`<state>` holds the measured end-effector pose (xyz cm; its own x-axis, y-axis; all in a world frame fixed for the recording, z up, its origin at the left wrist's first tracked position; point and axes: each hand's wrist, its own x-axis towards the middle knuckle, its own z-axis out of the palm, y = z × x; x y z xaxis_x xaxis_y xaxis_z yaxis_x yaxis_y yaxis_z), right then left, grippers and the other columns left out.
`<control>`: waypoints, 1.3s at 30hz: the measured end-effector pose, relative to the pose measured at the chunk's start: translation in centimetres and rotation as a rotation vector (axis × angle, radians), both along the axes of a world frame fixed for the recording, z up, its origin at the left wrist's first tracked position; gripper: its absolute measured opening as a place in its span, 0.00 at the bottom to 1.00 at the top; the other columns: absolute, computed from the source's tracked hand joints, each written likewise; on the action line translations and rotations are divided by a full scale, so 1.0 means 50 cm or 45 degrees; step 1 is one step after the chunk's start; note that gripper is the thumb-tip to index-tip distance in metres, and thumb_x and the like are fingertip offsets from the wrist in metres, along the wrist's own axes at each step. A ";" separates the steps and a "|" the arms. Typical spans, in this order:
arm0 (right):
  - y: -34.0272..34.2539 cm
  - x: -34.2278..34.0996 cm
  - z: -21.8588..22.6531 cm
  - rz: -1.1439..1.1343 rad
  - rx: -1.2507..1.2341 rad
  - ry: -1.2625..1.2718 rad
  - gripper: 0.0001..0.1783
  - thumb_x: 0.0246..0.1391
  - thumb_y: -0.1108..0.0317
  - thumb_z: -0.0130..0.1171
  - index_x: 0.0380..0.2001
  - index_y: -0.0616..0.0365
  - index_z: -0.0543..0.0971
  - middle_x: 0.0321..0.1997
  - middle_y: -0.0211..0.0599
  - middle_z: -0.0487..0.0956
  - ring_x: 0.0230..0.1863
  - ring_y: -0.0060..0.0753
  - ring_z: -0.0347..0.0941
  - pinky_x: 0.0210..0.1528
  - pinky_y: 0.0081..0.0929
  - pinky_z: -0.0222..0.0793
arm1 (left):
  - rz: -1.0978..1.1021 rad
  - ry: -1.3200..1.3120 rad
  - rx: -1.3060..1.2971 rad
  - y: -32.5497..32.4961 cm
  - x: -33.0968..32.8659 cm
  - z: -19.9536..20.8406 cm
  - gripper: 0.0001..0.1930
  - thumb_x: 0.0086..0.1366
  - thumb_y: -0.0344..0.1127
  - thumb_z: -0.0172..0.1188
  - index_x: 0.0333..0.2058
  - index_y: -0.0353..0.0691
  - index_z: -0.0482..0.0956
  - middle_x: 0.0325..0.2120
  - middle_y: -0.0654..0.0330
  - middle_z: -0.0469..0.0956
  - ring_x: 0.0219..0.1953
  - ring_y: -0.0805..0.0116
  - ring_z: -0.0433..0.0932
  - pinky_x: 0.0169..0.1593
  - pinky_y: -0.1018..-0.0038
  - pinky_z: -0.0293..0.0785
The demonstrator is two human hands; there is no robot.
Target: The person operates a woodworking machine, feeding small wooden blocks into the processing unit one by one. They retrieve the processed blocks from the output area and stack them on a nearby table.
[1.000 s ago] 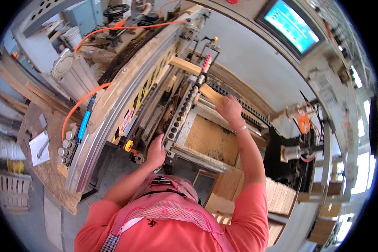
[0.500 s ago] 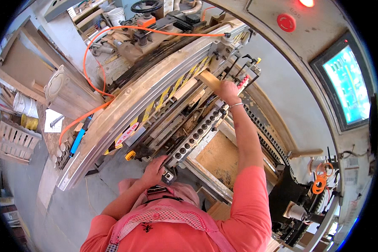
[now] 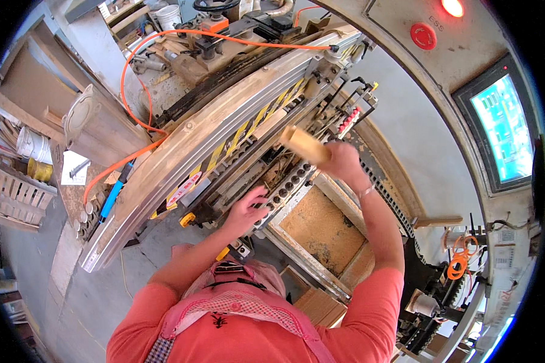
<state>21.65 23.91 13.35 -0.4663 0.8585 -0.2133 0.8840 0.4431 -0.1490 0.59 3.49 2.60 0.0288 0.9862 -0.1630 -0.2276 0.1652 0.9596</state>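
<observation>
A short, pale wooden block (image 3: pixel 304 145) is gripped at its near right end by my right hand (image 3: pixel 342 164). It is raised above the machine bed and slightly blurred. My left hand (image 3: pixel 248 209) hovers by the near end of the dark rail with round black knobs (image 3: pixel 290 181), fingers apart and nothing visible in them. Beyond both hands runs the long machine beam (image 3: pixel 224 115) with a yellow-and-black striped strip (image 3: pixel 242 133). Below my right hand lies a framed tray (image 3: pixel 324 224) with sawdust in it.
At the right, a control panel carries a lit screen (image 3: pixel 499 124) and a red stop button (image 3: pixel 423 36). An orange hose (image 3: pixel 124 78) loops over the beam to a blue air gun (image 3: pixel 112 199). Red knobs (image 3: pixel 349 120) stand at the far end.
My right hand has drawn the wooden block back toward me, away from the beam. My left hand has risen off the machine's near corner and moved forward and right, its fingers opening.
</observation>
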 end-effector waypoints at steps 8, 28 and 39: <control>-0.167 -0.045 0.026 0.197 -0.372 0.445 0.23 0.27 0.60 0.68 0.29 0.63 0.79 0.24 0.43 0.78 0.26 0.38 0.74 0.34 0.29 0.71 | 0.061 -0.344 -0.106 0.046 0.046 -0.009 0.23 0.59 0.25 0.57 0.53 0.39 0.62 0.48 0.57 0.70 0.50 0.69 0.70 0.47 0.71 0.73; 0.204 -0.042 -0.164 -0.112 0.348 0.142 0.23 0.33 0.51 0.66 0.27 0.60 0.79 0.31 0.45 0.79 0.40 0.44 0.73 0.42 0.38 0.71 | 0.206 0.259 0.149 -0.084 0.006 -0.028 0.16 0.52 0.27 0.64 0.41 0.36 0.73 0.37 0.61 0.76 0.38 0.72 0.76 0.43 0.76 0.72; 0.181 -0.046 -0.166 -0.129 0.427 0.035 0.24 0.40 0.48 0.62 0.31 0.59 0.77 0.29 0.42 0.79 0.44 0.43 0.71 0.40 0.39 0.71 | 0.186 0.282 0.244 -0.081 0.002 -0.040 0.17 0.53 0.27 0.63 0.43 0.37 0.72 0.37 0.61 0.76 0.39 0.72 0.76 0.43 0.75 0.71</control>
<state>19.36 32.98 5.07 -0.3771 0.9208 0.1000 0.9236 0.3819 -0.0339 0.69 -0.59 0.60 -0.1303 0.9907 0.0394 -0.0181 -0.0421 0.9989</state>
